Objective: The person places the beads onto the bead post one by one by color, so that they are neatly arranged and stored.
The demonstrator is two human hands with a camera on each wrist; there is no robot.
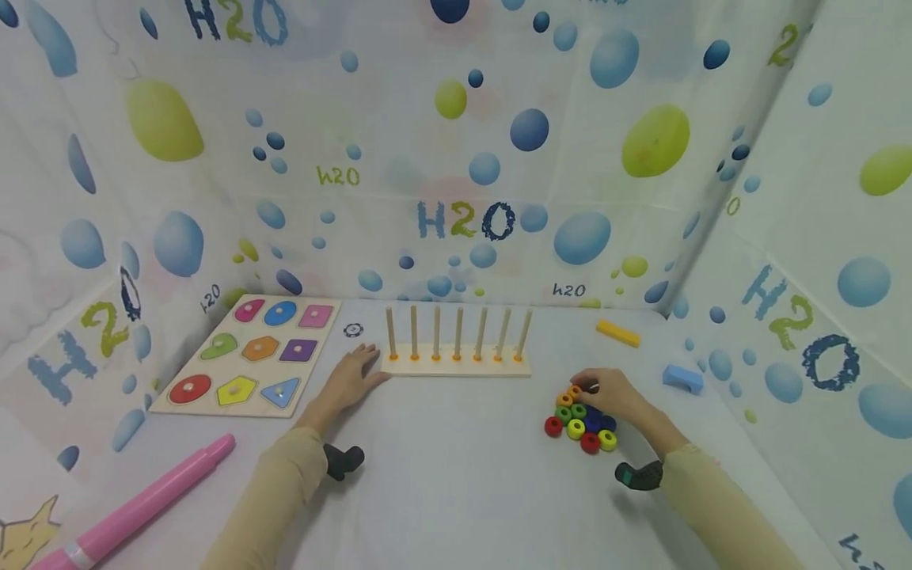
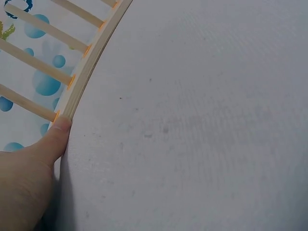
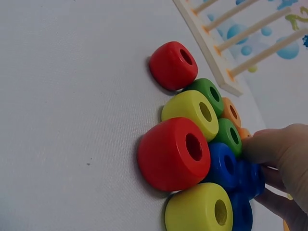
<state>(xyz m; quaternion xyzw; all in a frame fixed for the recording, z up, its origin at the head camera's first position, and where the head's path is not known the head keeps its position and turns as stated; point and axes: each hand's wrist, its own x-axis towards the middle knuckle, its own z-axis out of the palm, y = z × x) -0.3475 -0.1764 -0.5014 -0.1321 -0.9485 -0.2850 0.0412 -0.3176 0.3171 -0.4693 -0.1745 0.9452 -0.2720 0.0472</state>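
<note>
fingers of our left hand (image 1: 354,378) lie flat on the tabletop (image 1: 456,475), thumb tip touching the left end of the wooden peg rack (image 1: 457,363), holding nothing. our right hand (image 1: 614,396) curls over a cluster of coloured rings (image 1: 580,419) on the tabletop right of the rack, its grip pinching an orange ring (image 1: 574,391).
</note>
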